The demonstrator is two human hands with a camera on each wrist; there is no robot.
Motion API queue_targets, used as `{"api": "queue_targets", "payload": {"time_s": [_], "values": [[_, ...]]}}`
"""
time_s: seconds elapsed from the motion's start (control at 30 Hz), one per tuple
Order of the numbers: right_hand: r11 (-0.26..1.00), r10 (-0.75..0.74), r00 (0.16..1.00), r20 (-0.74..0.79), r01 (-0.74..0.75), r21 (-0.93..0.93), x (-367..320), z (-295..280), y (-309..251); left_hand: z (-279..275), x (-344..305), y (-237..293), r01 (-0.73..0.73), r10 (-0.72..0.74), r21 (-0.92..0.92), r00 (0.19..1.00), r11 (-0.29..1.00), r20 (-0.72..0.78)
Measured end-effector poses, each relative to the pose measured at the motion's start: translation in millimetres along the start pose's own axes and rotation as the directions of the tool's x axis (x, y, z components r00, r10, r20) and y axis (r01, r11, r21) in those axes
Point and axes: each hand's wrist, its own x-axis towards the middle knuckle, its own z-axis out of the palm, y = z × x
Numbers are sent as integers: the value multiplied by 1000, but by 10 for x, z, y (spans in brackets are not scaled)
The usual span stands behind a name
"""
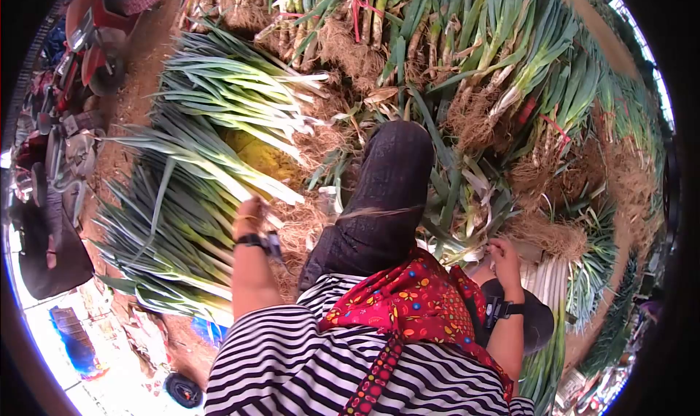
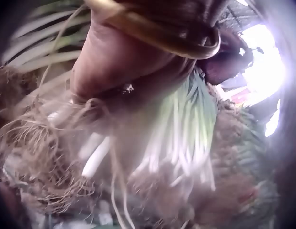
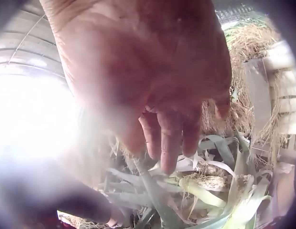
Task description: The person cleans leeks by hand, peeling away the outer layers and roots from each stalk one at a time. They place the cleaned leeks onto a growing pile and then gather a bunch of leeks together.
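Note:
In the head view my left hand (image 1: 250, 218), with a bracelet and a dark wristband, grips at the white end of a leek (image 1: 273, 220) beside a pile of leeks (image 1: 164, 223). In the left wrist view, white leek ends (image 2: 96, 157) stick out under the curled left hand (image 2: 133, 62); its fingertips are hidden. Brown roots (image 2: 47, 162) hang around them. My right hand (image 1: 503, 259) is by the right knee, its fingers relaxed. The right wrist view has that hand (image 3: 162, 90) above stripped leek leaves (image 3: 205, 191), holding nothing visible.
Another row of leeks (image 1: 233, 95) lies at the upper left, near a yellow patch (image 1: 262, 153). Tied bunches with roots (image 1: 357, 44) line the far side. A root-ended bunch (image 1: 547, 285) lies on the right. My dark-trousered knee (image 1: 386, 175) rises in the middle.

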Motion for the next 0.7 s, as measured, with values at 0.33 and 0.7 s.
{"api": "queue_targets", "payload": {"time_s": [0.33, 0.7], "values": [[998, -57, 998, 20, 57, -6, 35, 69, -68, 564, -131, -593, -308, 202, 523, 947, 795, 251], [998, -62, 997, -40, 62, -2, 184, -340, -210, 609, 574, 1072, -460, 336, 468, 883, 755, 327]]}}
